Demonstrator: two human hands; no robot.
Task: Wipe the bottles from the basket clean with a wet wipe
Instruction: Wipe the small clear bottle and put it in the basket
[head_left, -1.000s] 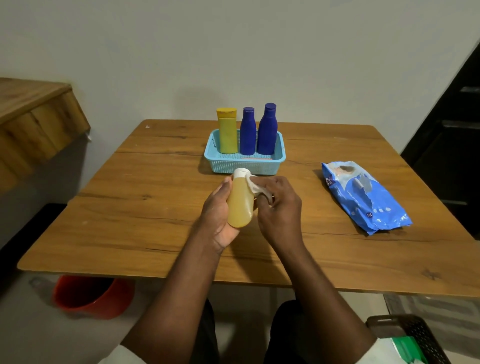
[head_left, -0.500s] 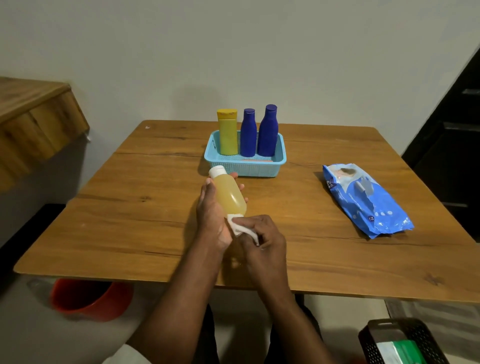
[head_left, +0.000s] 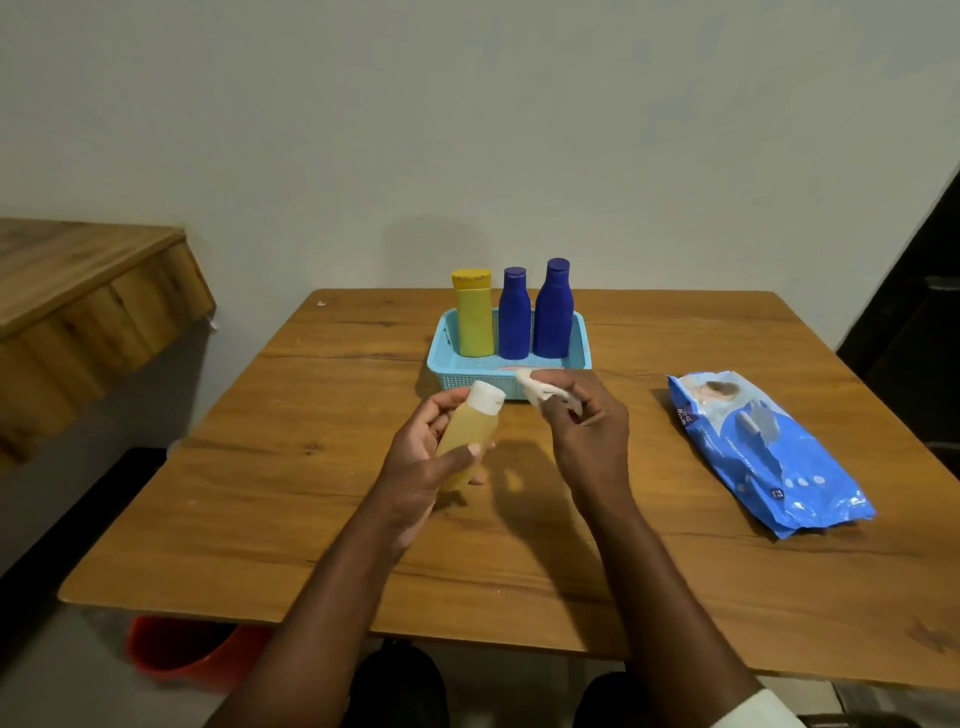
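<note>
My left hand (head_left: 415, 467) grips a small amber bottle (head_left: 470, 428) with a white cap above the table, tilted with the cap pointing away from me. My right hand (head_left: 587, 436) pinches a crumpled white wet wipe (head_left: 540, 392) just right of the bottle's cap, apart from it. Behind them a light blue basket (head_left: 582, 358) holds a yellow bottle (head_left: 474, 314) and two dark blue bottles (head_left: 514, 317) (head_left: 553, 309), all upright.
A blue pack of wet wipes (head_left: 763, 452) lies on the wooden table (head_left: 260, 493) to the right. A wooden ledge (head_left: 78, 291) juts out at the left. A red bucket (head_left: 176, 654) stands on the floor under the table's near left edge.
My right hand has lifted the wipe from the bottle's base up past its cap and off it. My left hand has tilted the bottle slightly to the right.
</note>
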